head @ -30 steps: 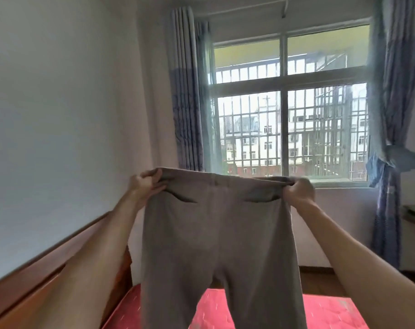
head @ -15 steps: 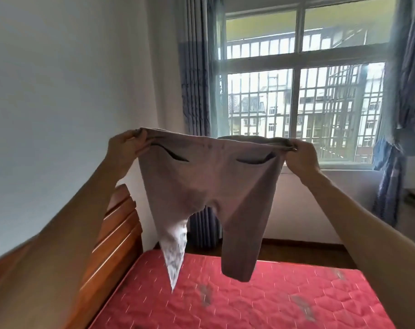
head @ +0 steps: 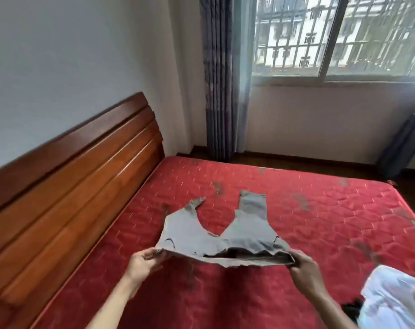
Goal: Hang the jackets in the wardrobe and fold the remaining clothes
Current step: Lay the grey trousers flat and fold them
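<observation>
View: head.
Grey trousers (head: 194,233): held by the waistband low over the red mattress (head: 320,222), with both legs pointing away from the person. Cannot tell whether the legs touch it.
Left hand (head: 143,261): pinching the left end of the waistband.
Right hand (head: 305,269): fingers curled round the right end.
White garment (head: 396,300): lying on the mattress beside the right forearm.
Wooden headboard (head: 71,186): along the left edge of the mattress.

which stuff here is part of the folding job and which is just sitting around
In the job:
trousers, waistband held by left hand and right hand
white garment, probably waiting its turn
mattress, the folding surface

Just there:
headboard
curtain
window
</observation>
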